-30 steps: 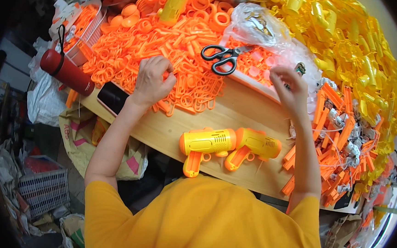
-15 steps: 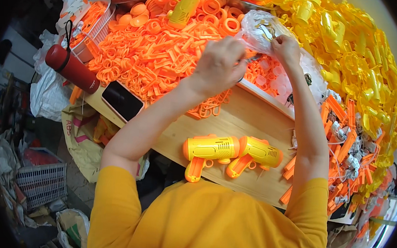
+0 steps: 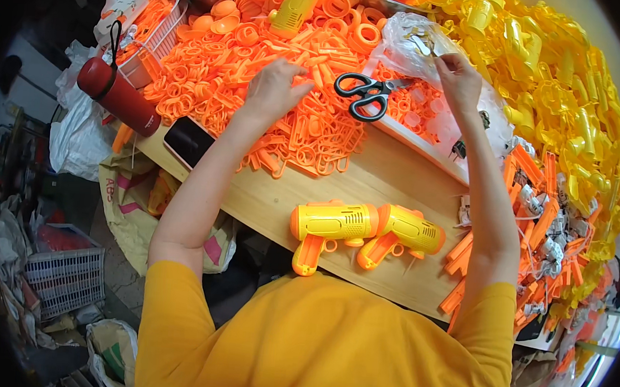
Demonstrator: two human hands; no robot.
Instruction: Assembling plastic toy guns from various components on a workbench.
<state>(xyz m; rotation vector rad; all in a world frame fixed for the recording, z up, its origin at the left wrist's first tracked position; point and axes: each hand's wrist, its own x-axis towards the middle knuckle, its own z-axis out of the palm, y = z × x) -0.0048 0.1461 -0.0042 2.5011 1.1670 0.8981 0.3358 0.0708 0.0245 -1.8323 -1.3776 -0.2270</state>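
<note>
My left hand (image 3: 275, 90) is over the pile of small orange plastic parts (image 3: 210, 82), thumb and fingers apart, holding nothing I can see. To its right, black-handled scissors (image 3: 363, 95) lie across the edge of a white tray (image 3: 421, 152). My right hand (image 3: 460, 83) is at a clear plastic bag (image 3: 400, 38) with small metal pieces inside. Its thumb and fingers are pinched together at the bag, and what they grip is too small to make out. Two yellow-and-orange toy gun bodies (image 3: 333, 222) lie side by side on the wooden table (image 3: 376, 173) close to me.
A large heap of yellow shells (image 3: 548, 73) rises at the far right. Orange strips with wired white parts (image 3: 544, 231) crowd the right edge. On the left are a phone (image 3: 188, 140), a red flask (image 3: 119, 97) and a white basket (image 3: 144, 52) of orange parts.
My left hand has moved left from the tray's edge to over the orange parts, uncovering the scissors. My right hand stays by the bag, shifted slightly.
</note>
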